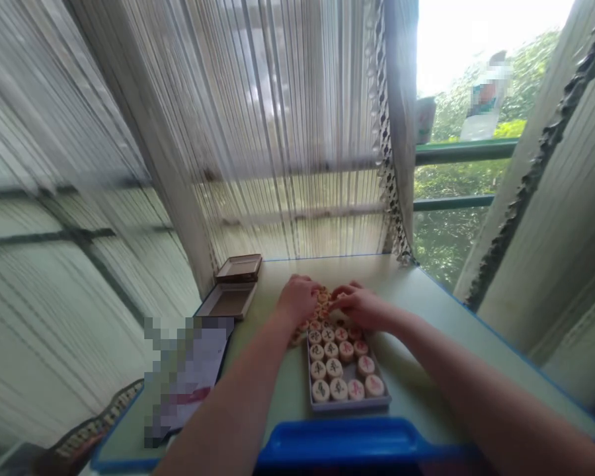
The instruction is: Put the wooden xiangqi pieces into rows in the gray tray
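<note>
Round wooden Chinese chess pieces (334, 368) with black and red characters stand in rows in a shallow pale box (350, 405) in front of me. A gap among the red ones shows the box floor. Beyond the box's far end lies a loose pile of more pieces (322, 301). My left hand (299, 299) rests at the left side of this pile, its fingers curved over it. From the right, my right hand (359, 305) reaches to the pile with bent fingers and thumb apart. A pale piece may lie between them, but its fingertips are partly hidden.
The pale green table (411, 370) has a blue edge and a blue raised handle (344, 439) in front. At the left lie an open box lid (231, 301), a smaller box (239, 266) and a blurred flat tablet-like thing (198, 377). String curtains (297, 132) hang behind.
</note>
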Available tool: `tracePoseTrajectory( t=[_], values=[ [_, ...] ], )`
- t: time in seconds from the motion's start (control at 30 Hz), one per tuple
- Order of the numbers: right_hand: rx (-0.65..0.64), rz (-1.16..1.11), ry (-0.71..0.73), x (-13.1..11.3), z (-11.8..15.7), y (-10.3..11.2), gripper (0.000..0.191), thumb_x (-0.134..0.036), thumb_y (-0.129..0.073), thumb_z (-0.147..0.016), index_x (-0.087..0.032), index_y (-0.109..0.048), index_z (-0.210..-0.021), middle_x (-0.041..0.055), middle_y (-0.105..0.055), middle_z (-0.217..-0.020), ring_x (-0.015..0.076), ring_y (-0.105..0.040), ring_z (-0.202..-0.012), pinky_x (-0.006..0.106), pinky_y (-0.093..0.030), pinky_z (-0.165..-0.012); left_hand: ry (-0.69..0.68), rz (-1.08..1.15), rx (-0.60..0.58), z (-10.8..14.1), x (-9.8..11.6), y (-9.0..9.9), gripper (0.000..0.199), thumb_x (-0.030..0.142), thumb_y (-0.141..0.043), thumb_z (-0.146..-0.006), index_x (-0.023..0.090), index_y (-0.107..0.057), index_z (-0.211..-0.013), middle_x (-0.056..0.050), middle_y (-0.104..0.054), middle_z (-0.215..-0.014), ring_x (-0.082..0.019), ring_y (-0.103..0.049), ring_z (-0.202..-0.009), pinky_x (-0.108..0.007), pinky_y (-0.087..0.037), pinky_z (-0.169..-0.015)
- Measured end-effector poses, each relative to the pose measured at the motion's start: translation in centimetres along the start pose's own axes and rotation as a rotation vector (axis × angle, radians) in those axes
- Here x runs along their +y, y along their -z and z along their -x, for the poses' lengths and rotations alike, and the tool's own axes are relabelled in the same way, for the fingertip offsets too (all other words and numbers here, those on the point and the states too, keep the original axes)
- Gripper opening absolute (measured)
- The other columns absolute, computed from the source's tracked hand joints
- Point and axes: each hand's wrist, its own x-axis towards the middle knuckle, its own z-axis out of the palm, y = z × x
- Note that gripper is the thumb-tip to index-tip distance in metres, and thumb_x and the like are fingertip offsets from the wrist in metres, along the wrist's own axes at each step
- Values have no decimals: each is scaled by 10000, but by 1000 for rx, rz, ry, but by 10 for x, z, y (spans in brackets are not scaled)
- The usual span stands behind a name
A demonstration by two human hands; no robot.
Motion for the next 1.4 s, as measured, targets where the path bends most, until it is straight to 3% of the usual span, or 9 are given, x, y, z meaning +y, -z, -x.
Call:
tracePoseTrajectory(
  t=[0.27,0.4,0.57,0.77,0.87,1.03,1.2,1.3,1.4],
  values=[
    [-9,-27,14,-6,4,1,433,-55,-455,-765,-322,-671,-1029,31,-600,-1071,195,-463,-933,338,-388,-841,-68,-53,-207,4,-2,9,253,181,-514,-715,246,-726,-836,-24,-676,-920,-197,-548,-891,-333,-430,-876],
    [-57,-50,-22,-10,3,8,248,-151,-510,-765,-257,-711,-866,38,-634,-961,196,-494,-899,335,-392,-833,-107,-70,-296,7,1,10,219,233,-519,-732,252,-723,-808,-22,-676,-826,-198,-550,-860,-315,-443,-830],
    [1,23,-170,-1,1,9,162,-332,-577,-738,-196,-654,-696,50,-629,-740,198,-540,-809,324,-418,-779,-98,-33,-283,8,3,6,199,305,-532,-765,234,-712,-812,-25,-672,-829,-185,-551,-872,-307,-400,-900],
    [53,39,-244,-1,3,8,112,-263,-572,-720,-219,-661,-770,41,-664,-796,212,-549,-851,320,-418,-785,-115,-43,-249,7,5,0,194,263,-516,-789,222,-696,-849,-38,-661,-905,-186,-546,-891,-300,-413,-871],
    [53,30,-236,-1,5,9,152,-236,-568,-712,-215,-668,-825,40,-673,-822,210,-549,-856,311,-420,-772,-134,-47,-238,8,5,-3,211,217,-498,-792,220,-690,-879,-43,-662,-920,-186,-550,-916,-307,-415,-882],
    [69,16,-234,3,7,10,104,-248,-578,-720,-212,-668,-757,31,-674,-770,201,-552,-816,308,-425,-745,-140,-49,-220,9,8,-1,226,223,-480,-799,206,-691,-877,-54,-664,-923,-188,-547,-923,-314,-422,-885],
    [125,-89,-185,-15,17,32,140,-249,-604,-714,-212,-668,-833,24,-686,-840,187,-579,-809,320,-432,-780,-137,-40,-232,12,15,3,228,233,-485,-787,206,-695,-873,-45,-663,-945,-190,-542,-937,-306,-413,-903],
    [63,-192,-194,-34,26,49,208,-255,-604,-713,-210,-663,-907,21,-684,-858,166,-598,-781,283,-451,-716,-143,-28,-252,13,18,4,232,227,-477,-781,219,-700,-845,-35,-665,-911,-184,-554,-903,-297,-428,-873],
    [-99,-222,-141,-52,35,59,197,-247,-617,-693,-223,-668,-883,5,-682,-838,144,-595,-722,251,-443,-653,-96,-38,-247,14,20,5,219,234,-489,-769,214,-701,-817,-38,-664,-871,-184,-560,-884,-287,-436,-844]
  ],
)
